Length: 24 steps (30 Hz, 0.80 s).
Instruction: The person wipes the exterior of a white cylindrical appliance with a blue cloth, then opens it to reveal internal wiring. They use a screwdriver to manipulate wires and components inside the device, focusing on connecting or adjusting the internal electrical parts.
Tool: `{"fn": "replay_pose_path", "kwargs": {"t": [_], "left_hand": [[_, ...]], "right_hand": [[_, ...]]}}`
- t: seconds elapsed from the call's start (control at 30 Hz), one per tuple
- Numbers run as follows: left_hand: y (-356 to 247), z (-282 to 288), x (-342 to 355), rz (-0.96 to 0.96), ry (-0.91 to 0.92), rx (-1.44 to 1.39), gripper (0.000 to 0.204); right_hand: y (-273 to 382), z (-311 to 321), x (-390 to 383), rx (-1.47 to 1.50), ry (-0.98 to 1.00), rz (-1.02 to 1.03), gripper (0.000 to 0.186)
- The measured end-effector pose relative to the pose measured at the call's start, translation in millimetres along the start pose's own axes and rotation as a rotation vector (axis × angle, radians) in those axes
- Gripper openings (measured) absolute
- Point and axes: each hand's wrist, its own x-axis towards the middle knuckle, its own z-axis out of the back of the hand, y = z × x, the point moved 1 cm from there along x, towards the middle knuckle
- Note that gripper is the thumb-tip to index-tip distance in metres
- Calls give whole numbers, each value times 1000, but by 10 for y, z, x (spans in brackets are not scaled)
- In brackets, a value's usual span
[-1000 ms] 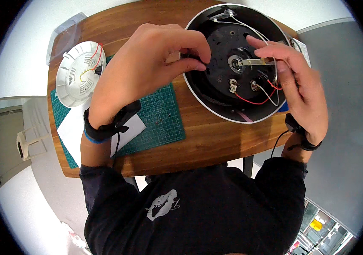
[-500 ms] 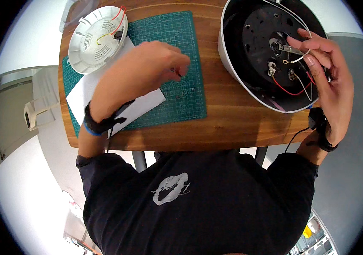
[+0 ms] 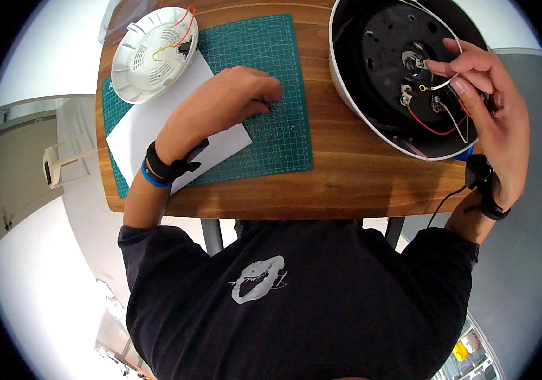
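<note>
My right hand [image 3: 496, 85] reaches into a round black housing with a white rim [image 3: 372, 120], at the right. Thumb and fingers grip a white wire [image 3: 443, 85] that ends in a ring terminal. One fingertip points at a metal tab [image 3: 420, 64] near the housing's middle; whether it touches cannot be told. A red wire [image 3: 426, 130] runs between terminals below. My left hand [image 3: 236, 95] hovers over the green cutting mat [image 3: 290, 152], its fingers curled with a gap between thumb and forefinger. Nothing shows in that gap. Tiny bits lie on the mat near it.
A white slotted round cover [image 3: 138, 76] with red and yellow wires and a black part stands at the far left. White paper [image 3: 211, 158] lies under my left forearm. Something blue [image 3: 464, 154] shows beside the housing on the wooden table [image 3: 347, 183].
My left hand has shifted only slightly. A silver strip seen earlier beside my right fingers no longer shows; a finger now stretches there. The white wire stays in the grip.
</note>
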Motion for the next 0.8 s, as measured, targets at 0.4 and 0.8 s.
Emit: {"fn": "replay_pose_path", "kwargs": {"t": [0.4, 0.8], "left_hand": [[-309, 327, 11, -5, 13, 57, 14], [-989, 641, 491, -315, -393, 61, 24]], "right_hand": [[62, -87, 23, 21, -67, 25, 20], [361, -65, 76, -228, -21, 26, 20]]}}
